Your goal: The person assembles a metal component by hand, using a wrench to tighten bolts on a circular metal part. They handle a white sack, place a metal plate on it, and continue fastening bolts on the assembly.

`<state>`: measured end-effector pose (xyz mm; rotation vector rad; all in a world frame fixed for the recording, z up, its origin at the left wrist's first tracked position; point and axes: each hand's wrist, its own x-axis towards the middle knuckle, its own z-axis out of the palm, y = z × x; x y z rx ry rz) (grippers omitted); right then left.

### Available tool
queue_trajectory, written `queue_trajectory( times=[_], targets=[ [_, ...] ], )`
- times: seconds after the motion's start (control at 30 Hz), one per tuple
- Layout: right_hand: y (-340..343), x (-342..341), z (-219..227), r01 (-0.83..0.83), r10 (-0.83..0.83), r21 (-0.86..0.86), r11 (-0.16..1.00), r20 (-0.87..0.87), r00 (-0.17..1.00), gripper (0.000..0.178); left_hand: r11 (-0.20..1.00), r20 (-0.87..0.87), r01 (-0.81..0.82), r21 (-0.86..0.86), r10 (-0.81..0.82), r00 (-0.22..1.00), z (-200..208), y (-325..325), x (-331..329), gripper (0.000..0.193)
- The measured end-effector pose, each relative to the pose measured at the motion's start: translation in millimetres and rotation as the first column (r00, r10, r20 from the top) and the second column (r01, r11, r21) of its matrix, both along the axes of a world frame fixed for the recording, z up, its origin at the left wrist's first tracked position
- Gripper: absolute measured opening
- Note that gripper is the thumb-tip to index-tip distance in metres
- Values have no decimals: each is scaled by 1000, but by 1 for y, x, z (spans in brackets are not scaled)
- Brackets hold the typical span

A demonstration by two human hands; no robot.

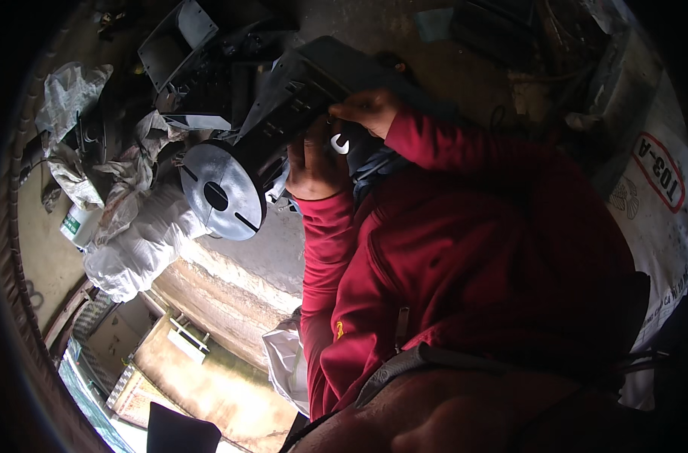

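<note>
Showing a crumpled translucent plastic bag at the far left, with a white container bearing a green label lying nearer. Moving rightward to a bunched, dirty-looking wrapping and, just nearer, a bulging white plastic sack. Taking in an angled grey metal bracket on the far side, tilting among dark, hard-to-identify parts.

Presenting, left of both hands, a round grey metal disc with a dark centre hole and narrow slots, standing tilted just beside a long dark metal frame; not showing clearly whether joined to it. Holding the left hand up against the frame in a maroon sleeve, curling the fingers partway; not revealing, in the shadow, how firmly closed or around what. Catching the light just right of those fingers with a bright C-shaped metal piece. Bringing the right hand in from the right, bending the fingers and drawing the fingertips close together near the frame; leaving too dark to tell whether pinching anything.

Ending at the far right with a large white printed sack, bearing a red-outlined mark.
</note>
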<state>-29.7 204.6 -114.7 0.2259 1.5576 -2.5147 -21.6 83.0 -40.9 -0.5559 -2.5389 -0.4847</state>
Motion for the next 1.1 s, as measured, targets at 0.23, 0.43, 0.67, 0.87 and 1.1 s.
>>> queue_trajectory(
  times=[0.23, 0.43, 0.67, 0.87, 1.1],
  targets=[
    [5, 1, 2, -11, 8, 99, 995, 25, 1000, 28, 996, -71, -25, -82, 19, 997, -13, -5, -5, 22],
    [14, 2, 9, -92, 80, 90, 992, 125, 989, 37, 994, -90, 22, -108, -32, 995, -12, -5, -9, 20],
    [14, 4, 8, -56, 46, 107, 993, 91, 995, 28, 995, -16, 11, -103, -12, 1000, -12, 0, -4, 21],
    [18, 3, 10, -61, 54, 123, 991, 63, 997, 28, 997, -95, 54, -46, -58, 994, -11, 1, -5, 26],
    [20, 6, 11, -70, 63, 80, 994, 84, 994, 29, 999, 39, -1, -49, 3, 999, -12, 2, 0, 18]
  ],
)
